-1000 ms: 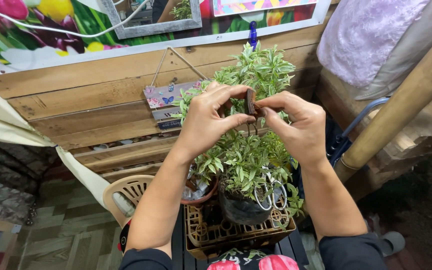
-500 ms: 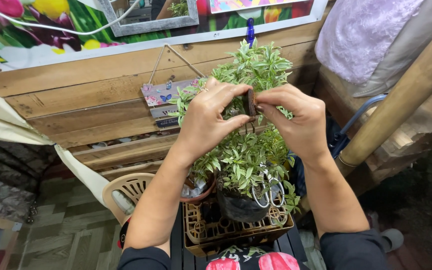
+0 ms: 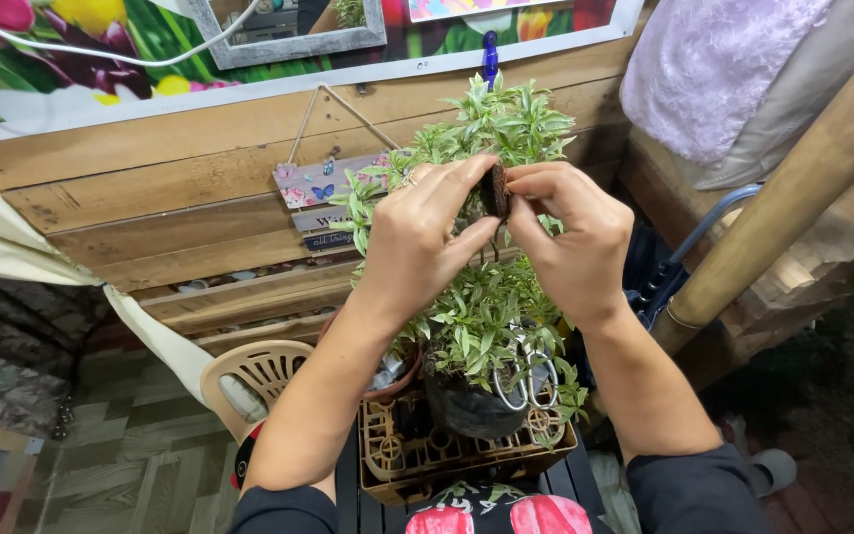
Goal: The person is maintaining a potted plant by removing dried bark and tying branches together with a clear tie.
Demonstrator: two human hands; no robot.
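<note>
Both hands are raised over a leafy green-and-white plant (image 3: 491, 316) in a black pot (image 3: 471, 405). My left hand (image 3: 427, 232) and my right hand (image 3: 570, 232) pinch a small dark brown disc-like piece (image 3: 494, 190) between their fingertips, held above the foliage. A ring shows on a finger of my left hand. Scissors (image 3: 526, 381) with white handles rest against the pot's rim. The pot stands in a tan plastic crate (image 3: 447, 460).
A terracotta pot (image 3: 392, 381) sits left of the black one. A beige plastic chair (image 3: 259, 381) stands lower left. Wooden plank wall (image 3: 170, 198) with a small hanging sign (image 3: 323, 198) lies behind. A thick bamboo pole (image 3: 793, 188) slants at right, purple cloth (image 3: 714, 59) above it.
Both hands stay together on the dark piece above the plant; they have drifted slightly up and left. The grip looks the same.
</note>
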